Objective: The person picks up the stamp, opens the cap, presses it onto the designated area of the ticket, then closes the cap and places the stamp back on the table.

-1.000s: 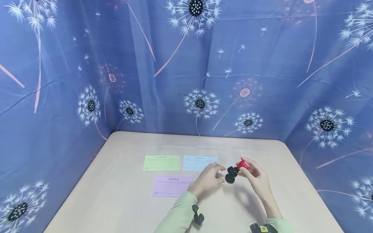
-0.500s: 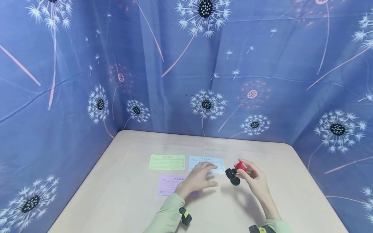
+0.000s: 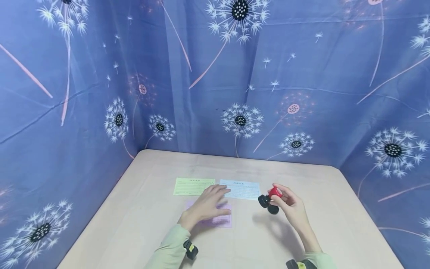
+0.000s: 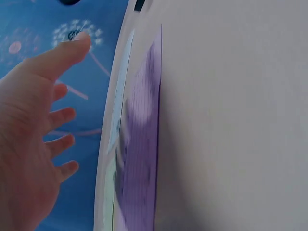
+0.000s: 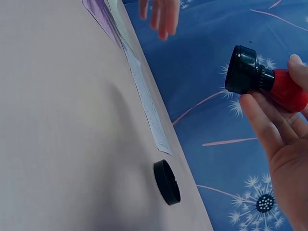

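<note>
My right hand (image 3: 291, 207) grips a stamp (image 5: 243, 70) by its red handle (image 5: 285, 94), thumb on one side and fingers on the other. The stamp's round black head is held above the table, pointing left in the head view. Below it a round black cap (image 5: 167, 183) lies on the table, partly overlapped by the stamp in the head view (image 3: 273, 209). My left hand (image 3: 206, 205) holds nothing. Its fingers are spread over the purple slip (image 3: 226, 221), hiding part of that slip.
A green printed slip (image 3: 188, 186) and a blue one (image 3: 243, 190) lie side by side behind the purple slip on the pale table (image 3: 127, 224). A blue dandelion-patterned curtain (image 3: 198, 93) stands around the table's back and sides.
My left hand has drawn left, away from beside the cap and stamp, and is now over the purple slip. The right hand keeps its grip on the stamp. The head view has shifted slightly.
</note>
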Demonstrator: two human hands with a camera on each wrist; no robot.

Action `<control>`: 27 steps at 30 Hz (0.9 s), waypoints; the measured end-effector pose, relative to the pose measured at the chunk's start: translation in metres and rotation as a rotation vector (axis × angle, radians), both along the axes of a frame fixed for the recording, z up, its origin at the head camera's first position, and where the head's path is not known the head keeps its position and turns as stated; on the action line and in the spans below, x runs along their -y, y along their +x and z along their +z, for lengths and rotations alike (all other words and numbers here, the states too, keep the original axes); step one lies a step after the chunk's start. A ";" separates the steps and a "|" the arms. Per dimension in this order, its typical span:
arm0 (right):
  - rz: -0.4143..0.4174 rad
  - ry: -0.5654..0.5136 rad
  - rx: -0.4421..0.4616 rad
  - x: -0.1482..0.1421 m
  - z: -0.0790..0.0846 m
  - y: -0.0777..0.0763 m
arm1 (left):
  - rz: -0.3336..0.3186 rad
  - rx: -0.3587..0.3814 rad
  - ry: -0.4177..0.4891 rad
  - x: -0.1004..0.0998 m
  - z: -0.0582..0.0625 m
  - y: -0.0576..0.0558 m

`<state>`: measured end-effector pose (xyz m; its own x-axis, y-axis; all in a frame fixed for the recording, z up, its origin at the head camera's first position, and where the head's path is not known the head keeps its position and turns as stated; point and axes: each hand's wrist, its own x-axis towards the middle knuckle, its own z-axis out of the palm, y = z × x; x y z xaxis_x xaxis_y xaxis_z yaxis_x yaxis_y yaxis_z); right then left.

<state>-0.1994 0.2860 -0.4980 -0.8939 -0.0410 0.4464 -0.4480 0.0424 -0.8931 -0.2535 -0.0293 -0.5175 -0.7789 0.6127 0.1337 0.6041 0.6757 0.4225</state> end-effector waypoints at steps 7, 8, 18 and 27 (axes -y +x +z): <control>0.037 -0.033 -0.017 0.008 0.001 -0.002 | 0.041 0.026 0.047 0.037 -0.003 0.001; 0.034 -0.031 -0.012 0.010 0.001 -0.003 | 0.047 0.019 0.044 0.043 -0.004 0.002; 0.019 -0.015 0.007 0.021 0.003 -0.008 | 0.084 -0.001 0.036 0.090 -0.012 0.006; 0.064 0.018 -0.023 0.026 0.003 -0.012 | 0.059 -0.033 0.031 0.117 -0.020 0.007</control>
